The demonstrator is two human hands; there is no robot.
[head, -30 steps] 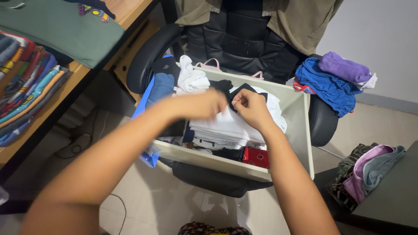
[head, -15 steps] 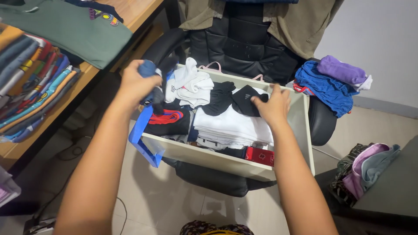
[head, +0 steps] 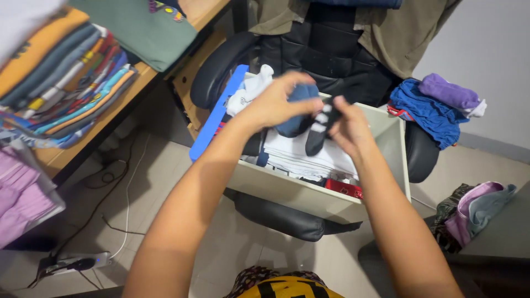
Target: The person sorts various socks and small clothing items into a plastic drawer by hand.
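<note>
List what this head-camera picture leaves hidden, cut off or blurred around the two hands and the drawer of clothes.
- Blue sock: mostly covered by the left hand.
- Black striped sock: motion-blurred, top pinched in the right hand.
- Drawer: its contents are largely hidden behind both hands.
- Folded shirt stack: cut off by the left edge.

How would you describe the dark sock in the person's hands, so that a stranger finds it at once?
Find the black office chair with a pale drawer of folded clothes on its seat. Above the drawer, the left hand and right hand hold socks. It is the black sock with white stripes, hanging beside a plain blue sock.
</note>
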